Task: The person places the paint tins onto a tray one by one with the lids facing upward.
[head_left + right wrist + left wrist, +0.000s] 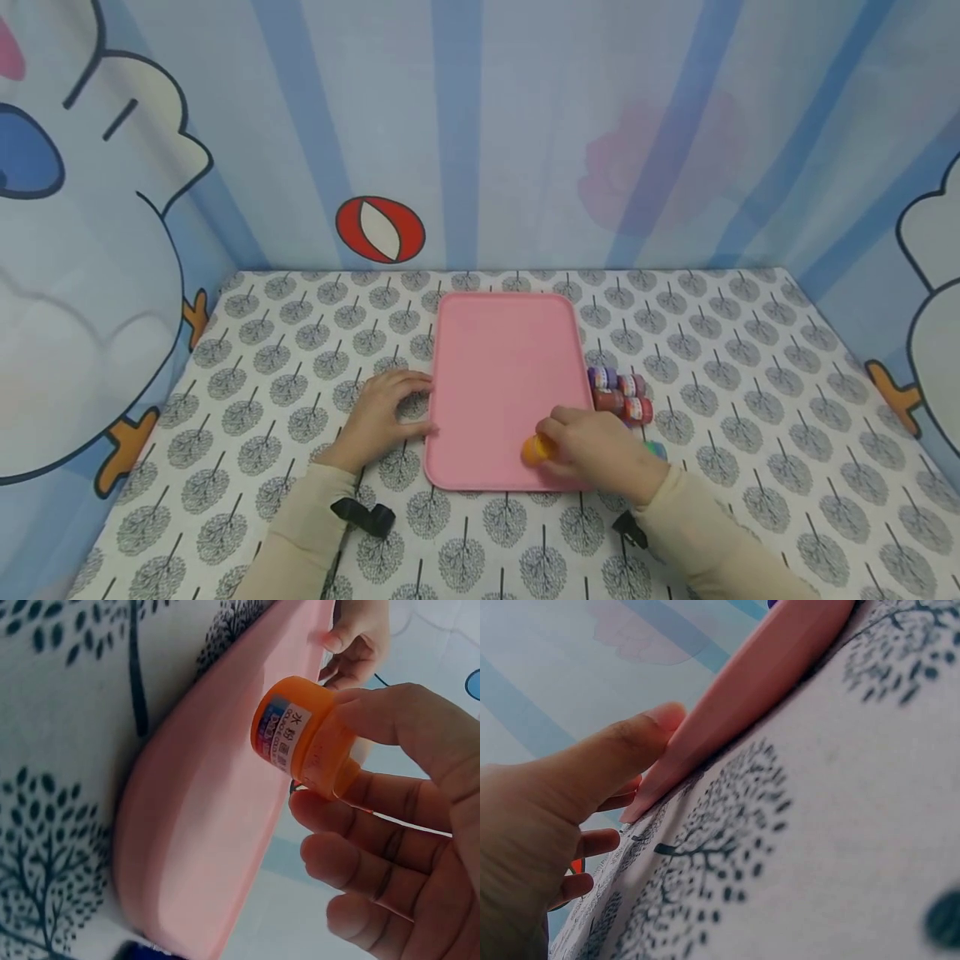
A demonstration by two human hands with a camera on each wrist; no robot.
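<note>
A small orange paint jar with a printed label is pinched between the thumb and fingers of my right hand. In the head view it shows over the near right part of a pink tray; the right wrist view has it tilted. At the tray's left edge is my left hand, its thumb touching the outer side of the rim. The other left fingers are spread and loosely bent, partly hidden behind the thumb and tray.
Right of the tray lie several paint jars: a purple one, a pink one, a brown one and a red one. A green one is partly behind my right hand. A tree-patterned cloth covers the table, with a printed curtain behind.
</note>
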